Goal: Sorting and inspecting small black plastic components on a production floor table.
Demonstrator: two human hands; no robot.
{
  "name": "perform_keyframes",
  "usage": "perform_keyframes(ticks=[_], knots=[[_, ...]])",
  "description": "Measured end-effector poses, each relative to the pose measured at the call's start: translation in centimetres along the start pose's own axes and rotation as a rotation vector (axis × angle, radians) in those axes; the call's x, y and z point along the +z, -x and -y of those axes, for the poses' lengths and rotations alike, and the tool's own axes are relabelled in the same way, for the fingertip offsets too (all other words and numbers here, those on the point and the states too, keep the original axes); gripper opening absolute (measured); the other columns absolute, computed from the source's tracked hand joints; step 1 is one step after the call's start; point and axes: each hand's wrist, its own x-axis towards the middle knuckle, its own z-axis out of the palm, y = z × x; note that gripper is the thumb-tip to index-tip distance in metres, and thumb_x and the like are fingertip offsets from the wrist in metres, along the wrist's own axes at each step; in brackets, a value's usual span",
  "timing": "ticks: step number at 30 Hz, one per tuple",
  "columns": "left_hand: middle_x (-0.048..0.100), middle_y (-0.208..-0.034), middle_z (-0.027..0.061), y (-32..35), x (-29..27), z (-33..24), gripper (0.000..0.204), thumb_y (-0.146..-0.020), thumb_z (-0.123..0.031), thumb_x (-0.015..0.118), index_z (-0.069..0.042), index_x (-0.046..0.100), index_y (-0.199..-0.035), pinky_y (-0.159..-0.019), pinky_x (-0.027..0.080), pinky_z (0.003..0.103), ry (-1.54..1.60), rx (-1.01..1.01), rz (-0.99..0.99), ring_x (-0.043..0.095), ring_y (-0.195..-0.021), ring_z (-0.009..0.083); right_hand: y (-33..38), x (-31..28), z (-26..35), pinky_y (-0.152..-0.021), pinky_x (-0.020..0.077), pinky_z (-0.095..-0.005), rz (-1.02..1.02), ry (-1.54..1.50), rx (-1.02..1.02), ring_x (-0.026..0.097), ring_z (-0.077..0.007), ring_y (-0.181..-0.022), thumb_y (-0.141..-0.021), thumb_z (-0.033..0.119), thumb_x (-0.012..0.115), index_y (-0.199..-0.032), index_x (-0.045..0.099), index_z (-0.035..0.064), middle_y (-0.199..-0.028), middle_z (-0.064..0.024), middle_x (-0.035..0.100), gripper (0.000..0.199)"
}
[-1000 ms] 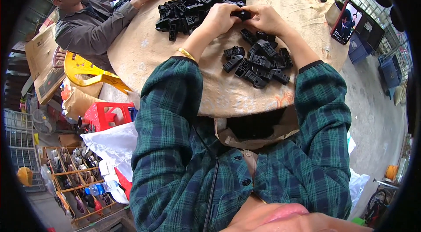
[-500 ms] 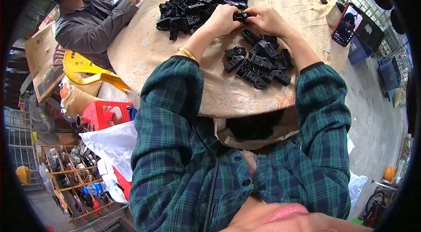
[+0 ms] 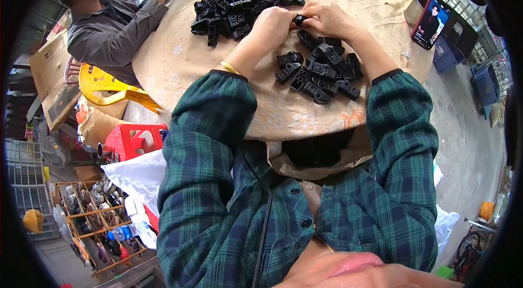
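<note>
Between my two hands is a small black plastic part [image 3: 298,19], gripped from both sides by the fingertips. My left hand [image 3: 273,27] is closed on its left end, and my right hand [image 3: 328,20] pinches its right end. My fingers cover most of the part, so its full shape is hidden. Just below, nearer to me, lies a small pile of similar black plastic parts [image 3: 321,69]. A far larger heap of black parts [image 3: 250,2] spreads beyond my hands, across the back of the cloth-covered table [image 3: 180,78].
Across on the left sits a co-worker [image 3: 117,26], hands at the table edge. A phone [image 3: 431,22] stands at the table's right side. An open brown bag [image 3: 278,162] sits below the front edge. A yellow chair [image 3: 103,86] and red stool [image 3: 131,143] are on the left.
The part between my hands has turned slightly and shifted a little. My hands stay together at nearly the same spot. The picture on the phone has changed.
</note>
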Motion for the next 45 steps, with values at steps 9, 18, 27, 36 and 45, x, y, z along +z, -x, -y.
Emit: perform_keyframes(ticks=[9, 18, 27, 36, 45], knots=[[0.061, -0.077, 0.0169, 0.8, 0.7, -0.1, 0.021, -0.071, -0.01, 0.059, -0.004, 0.063, -0.092, -0.069, 0.047, 0.038, 0.091, -0.03, -0.198, 0.059, -0.073, 0.031, 0.2, 0.0, -0.1, -0.074, 0.0474, -0.027, 0.039, -0.569, 0.215, 0.058, -0.0148, -0.082, -0.077, 0.012, 0.063, -0.115, 0.053, 0.0042, -0.091, -0.0073, 0.062, 0.04], [0.058, -0.085, 0.0177, 1.8, -2.1, -2.6, 0.018, -0.077, -0.013, 0.054, -0.003, 0.062, -0.091, -0.078, 0.043, 0.039, 0.33, 0.209, 0.17, 0.054, -0.087, 0.0337, -1.6, 1.5, -2.5, -0.082, 0.0456, -0.0302, -0.331, -0.231, 0.091, 0.057, -0.0231, -0.095, -0.084, 0.016, 0.056, -0.111, 0.057, 0.009, -0.109, -0.0116, 0.058, 0.028], [0.06, -0.102, 0.0125, 1.1, -2.9, 0.8, 0.026, -0.072, -0.011, 0.062, -0.002, 0.062, -0.097, -0.087, 0.041, 0.034, 0.113, -0.082, -0.221, 0.054, -0.093, 0.0281, -4.2, 2.8, -0.8, -0.091, 0.0387, -0.0346, -0.141, 0.135, 0.103, 0.046, -0.0269, -0.106, -0.077, 0.018, 0.057, -0.094, 0.064, 0.0069, -0.111, -0.0086, 0.054, 0.021], [0.06, -0.084, 0.0082, 0.1, -0.2, 2.1, 0.021, -0.069, -0.009, 0.056, -0.006, 0.063, -0.088, -0.078, 0.043, 0.034, -0.216, -0.03, -0.101, 0.051, -0.084, 0.0268, -1.7, 1.5, 0.0, -0.082, 0.0442, -0.0354, -0.161, 0.056, -0.043, 0.055, -0.0279, -0.094, -0.068, 0.008, 0.063, -0.097, 0.06, 0.005, -0.096, -0.0115, 0.06, 0.03], [0.055, -0.087, 0.0125, 0.0, -0.6, 0.4, 0.021, -0.073, -0.008, 0.06, -0.006, 0.057, -0.093, -0.074, 0.045, 0.037, 0.126, -0.059, -0.321, 0.054, -0.084, 0.0304, -0.1, -1.0, 1.5, -0.077, 0.046, -0.0366, 0.056, 0.291, 0.352, 0.057, -0.0302, -0.088, -0.075, 0.024, 0.06, -0.103, 0.058, 0.0094, -0.094, -0.0133, 0.061, 0.031]])
